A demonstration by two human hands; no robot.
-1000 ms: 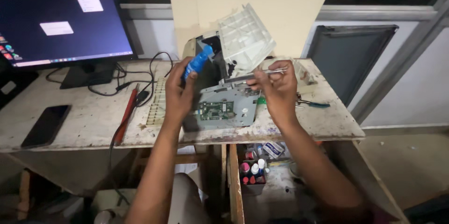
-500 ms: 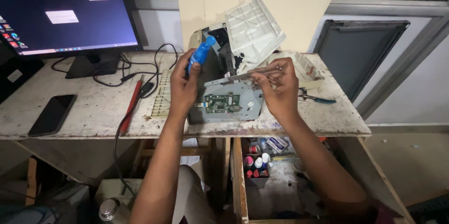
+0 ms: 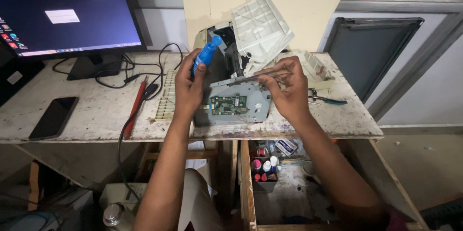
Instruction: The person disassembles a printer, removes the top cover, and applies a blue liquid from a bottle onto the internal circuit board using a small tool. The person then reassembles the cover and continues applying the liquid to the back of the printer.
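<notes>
Left hand (image 3: 189,86) clenched around blue bottle (image 3: 204,55), just beside opened printer (image 3: 238,88) with green circuit board (image 3: 228,105) lying between both hands, right hand (image 3: 285,91) gripping thin screwdriver (image 3: 263,75) over it.

Scuffed white bench (image 3: 87,122) carries: monitor (image 3: 67,14), black phone (image 3: 53,117), red screwdriver (image 3: 136,107), cables — opened printer (image 3: 241,81), pliers (image 3: 328,100).
</notes>
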